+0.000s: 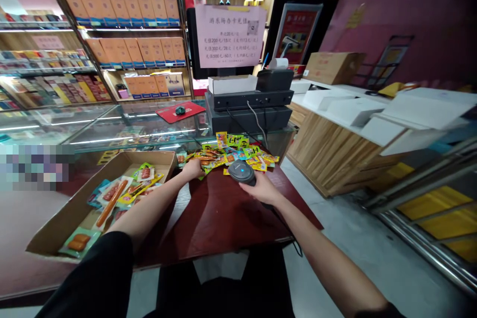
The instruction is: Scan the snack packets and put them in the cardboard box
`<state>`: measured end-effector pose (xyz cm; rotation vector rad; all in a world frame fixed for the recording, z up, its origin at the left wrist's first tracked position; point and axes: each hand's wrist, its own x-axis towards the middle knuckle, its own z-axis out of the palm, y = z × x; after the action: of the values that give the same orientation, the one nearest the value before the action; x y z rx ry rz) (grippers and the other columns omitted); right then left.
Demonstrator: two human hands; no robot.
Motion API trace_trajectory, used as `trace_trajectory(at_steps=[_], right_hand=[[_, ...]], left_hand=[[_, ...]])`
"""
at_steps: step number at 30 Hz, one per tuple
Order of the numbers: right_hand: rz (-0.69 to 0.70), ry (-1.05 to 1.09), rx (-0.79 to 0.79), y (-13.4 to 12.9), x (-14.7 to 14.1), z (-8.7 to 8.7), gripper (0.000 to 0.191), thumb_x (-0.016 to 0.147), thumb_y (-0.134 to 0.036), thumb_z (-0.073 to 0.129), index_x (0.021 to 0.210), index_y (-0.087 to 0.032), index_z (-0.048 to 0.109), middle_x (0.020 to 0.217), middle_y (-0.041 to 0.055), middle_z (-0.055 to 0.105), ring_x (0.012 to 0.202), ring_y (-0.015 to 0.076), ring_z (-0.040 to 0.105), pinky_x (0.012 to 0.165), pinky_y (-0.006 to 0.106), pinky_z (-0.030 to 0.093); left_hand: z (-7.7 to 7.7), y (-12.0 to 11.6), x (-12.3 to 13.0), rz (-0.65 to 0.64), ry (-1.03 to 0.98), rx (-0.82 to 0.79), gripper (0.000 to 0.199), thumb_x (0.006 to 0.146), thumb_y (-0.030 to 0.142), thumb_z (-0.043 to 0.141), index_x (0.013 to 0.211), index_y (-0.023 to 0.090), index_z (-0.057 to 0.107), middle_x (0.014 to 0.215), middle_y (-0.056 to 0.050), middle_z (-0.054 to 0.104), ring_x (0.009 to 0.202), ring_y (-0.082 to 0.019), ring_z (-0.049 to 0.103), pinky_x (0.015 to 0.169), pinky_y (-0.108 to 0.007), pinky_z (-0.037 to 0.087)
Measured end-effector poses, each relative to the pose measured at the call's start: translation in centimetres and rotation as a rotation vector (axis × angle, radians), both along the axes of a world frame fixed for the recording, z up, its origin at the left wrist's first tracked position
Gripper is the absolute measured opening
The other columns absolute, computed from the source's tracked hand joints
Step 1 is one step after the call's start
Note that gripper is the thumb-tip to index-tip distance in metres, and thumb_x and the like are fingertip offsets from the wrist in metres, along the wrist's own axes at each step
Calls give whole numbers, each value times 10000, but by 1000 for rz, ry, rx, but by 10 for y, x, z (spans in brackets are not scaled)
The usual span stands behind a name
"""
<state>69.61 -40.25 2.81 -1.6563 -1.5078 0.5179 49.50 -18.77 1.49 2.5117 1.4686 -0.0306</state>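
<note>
My right hand [263,189] is wrapped round a dark grey barcode scanner [241,171] with a small blue light on top. The scanner is held over the near side of a pile of small snack packets [238,151], mostly yellow and green. At the pile's left edge, my left hand [193,169] has its fingers closed on a snack packet [203,174]; its fingertips are partly hidden. Left of that arm lies an open cardboard box [55,223] with sealed sausage and meat snacks in it, among them one long sausage [112,202].
The dark red table [208,218] adjoins a glass counter [137,114] holding a mouse [180,110] on a red mat. Beyond the pile stand a cash drawer [249,118], a receipt printer [275,79] and a screen with a paper sign [231,35]. A wood-sided counter [328,154] stands right.
</note>
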Motion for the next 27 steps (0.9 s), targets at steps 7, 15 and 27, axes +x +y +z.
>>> trace_trajectory(at_steps=[7,15,27], right_hand=[[27,-24,-19,-1,-11,5,342,764,-314,686,1067,-159,723,985,93,755,988,280,693,861,386,534],[137,-32,18,13,-38,8,365,764,-307,688,1104,-176,704,1070,75,744,994,269,690,886,376,515],[205,-25,33,15,-60,-3,380,771,-307,695,1126,-173,685,1105,77,734,1021,261,682,920,375,508]], left_hand=[[6,4,-23,154,-222,-238,525,456,275,890,931,171,693,933,-79,726,975,-281,674,801,-280,515],[31,-4,-56,220,-688,-636,348,561,232,855,864,145,705,756,-15,705,701,-156,658,639,-243,524],[16,-42,-50,391,-1064,-808,354,632,226,848,705,168,506,663,-5,651,592,-113,632,597,-225,523]])
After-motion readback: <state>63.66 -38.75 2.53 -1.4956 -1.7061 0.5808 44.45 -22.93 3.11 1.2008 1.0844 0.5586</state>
